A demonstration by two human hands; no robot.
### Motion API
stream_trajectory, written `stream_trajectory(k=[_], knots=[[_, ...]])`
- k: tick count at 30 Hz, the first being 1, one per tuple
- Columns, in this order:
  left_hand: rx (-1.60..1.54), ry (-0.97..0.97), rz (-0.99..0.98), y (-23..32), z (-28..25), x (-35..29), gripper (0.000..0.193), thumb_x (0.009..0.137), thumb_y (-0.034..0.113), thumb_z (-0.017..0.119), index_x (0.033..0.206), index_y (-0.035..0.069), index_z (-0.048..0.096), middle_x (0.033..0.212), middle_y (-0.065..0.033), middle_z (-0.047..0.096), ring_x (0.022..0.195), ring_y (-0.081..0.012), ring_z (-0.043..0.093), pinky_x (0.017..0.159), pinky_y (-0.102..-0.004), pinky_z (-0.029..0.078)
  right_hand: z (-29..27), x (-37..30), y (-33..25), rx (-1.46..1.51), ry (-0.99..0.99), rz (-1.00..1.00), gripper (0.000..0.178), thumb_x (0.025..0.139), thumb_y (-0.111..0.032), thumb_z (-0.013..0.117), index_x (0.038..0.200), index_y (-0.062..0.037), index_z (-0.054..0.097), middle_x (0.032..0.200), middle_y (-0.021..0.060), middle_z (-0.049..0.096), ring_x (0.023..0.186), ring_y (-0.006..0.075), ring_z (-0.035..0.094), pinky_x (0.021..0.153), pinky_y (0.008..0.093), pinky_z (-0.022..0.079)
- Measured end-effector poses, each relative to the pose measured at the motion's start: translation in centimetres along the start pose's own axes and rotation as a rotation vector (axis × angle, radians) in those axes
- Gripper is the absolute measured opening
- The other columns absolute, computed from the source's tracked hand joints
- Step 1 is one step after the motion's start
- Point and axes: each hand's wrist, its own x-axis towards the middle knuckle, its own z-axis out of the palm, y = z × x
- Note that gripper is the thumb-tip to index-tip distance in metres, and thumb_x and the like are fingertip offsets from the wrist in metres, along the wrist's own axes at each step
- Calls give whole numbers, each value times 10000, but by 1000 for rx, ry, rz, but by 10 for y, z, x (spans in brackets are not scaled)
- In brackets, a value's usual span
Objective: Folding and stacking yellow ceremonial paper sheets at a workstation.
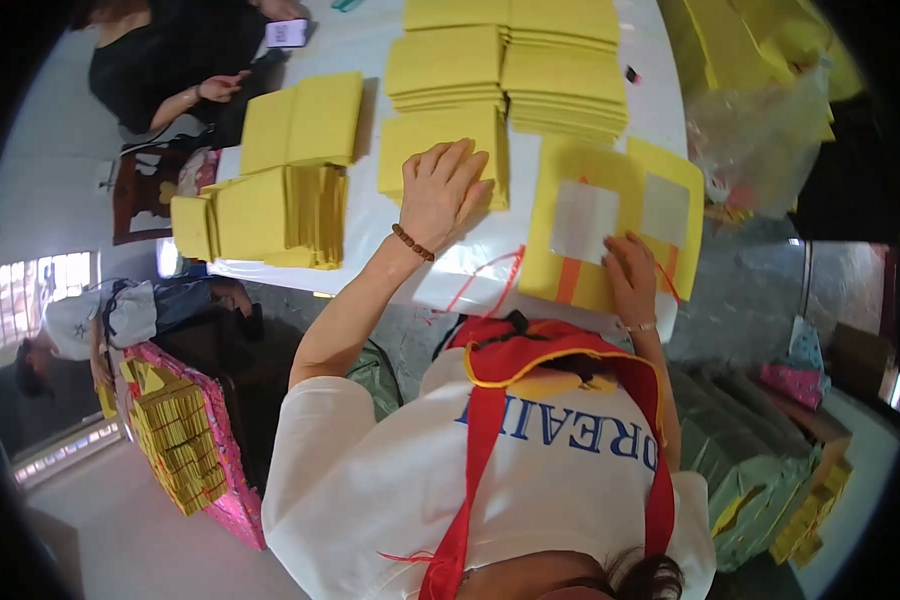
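Note:
My left hand (442,190), with a brown bead bracelet at the wrist, lies palm down on the near stack of folded yellow sheets (410,130). Its fingers are stretched out. My right hand (631,277) rests on an unfolded yellow sheet (542,220) at the right front of the table. Those fingers are slightly bent and apart, touching the sheet near a red strip. The sheet bears two pale rectangular patches (583,220) with red strips below them. Between my hands, a red ribbon or string (518,265) lies on the table by the sheet's left edge.
More yellow stacks stand at the back (563,85) and left (255,215) of the white table (370,215). A plastic bag (765,140) hangs off the right edge. One person with a phone (286,34) is at far left; another is beside a pink box (232,430) of yellow bundles.

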Motion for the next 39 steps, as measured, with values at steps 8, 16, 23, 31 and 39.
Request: stream_trajectory(k=[8, 16, 23, 31, 39], knots=[[-297, -154, 273, 81, 30, -32, 422, 725, 154, 665, 1121, 49, 567, 1132, -92, 545, 1025, -276, 486, 846, -374, 374, 2, 7, -3, 16, 30, -38, 238, 796, -79, 598, 1032, -58, 615, 1032, 89, 622, 1106, 319, 490, 944, 389, 376], [-401, -296, 390, 90, 42, -38, 402, 693, 182, 699, 1043, 20, 585, 1074, -104, 553, 995, -264, 508, 812, -356, 422, 0, 3, 0, 120, 28, 38, 213, 837, -118, 564, 1036, -67, 620, 1035, 59, 627, 1152, 276, 456, 964, 368, 360], [-794, -465, 181, 83, 38, -23, 127, 774, 83, 625, 880, 13, 627, 826, -102, 606, 775, -267, 577, 694, -341, 474, -6, 4, 12, 471, -19, 182, 397, 978, -286, 329, 1071, -22, 610, 1077, 55, 617, 1201, 215, 409, 1031, 337, 280], [-880, -583, 61, 72, 47, -19, 129, 834, 119, 587, 882, 5, 624, 818, -119, 614, 752, -282, 586, 659, -337, 469, -7, 6, 11, 497, -67, 181, 562, 981, -384, 192, 1103, -3, 587, 1099, 77, 607, 1262, 225, 355, 1061, 338, 229], [-874, -662, -24, 72, 49, -16, 159, 856, 154, 581, 916, 13, 619, 789, -118, 607, 694, -265, 577, 629, -333, 461, -5, 5, 18, 512, -38, 168, 490, 989, -311, 222, 1075, -16, 604, 1060, 78, 619, 1215, 229, 386, 1048, 341, 243]])
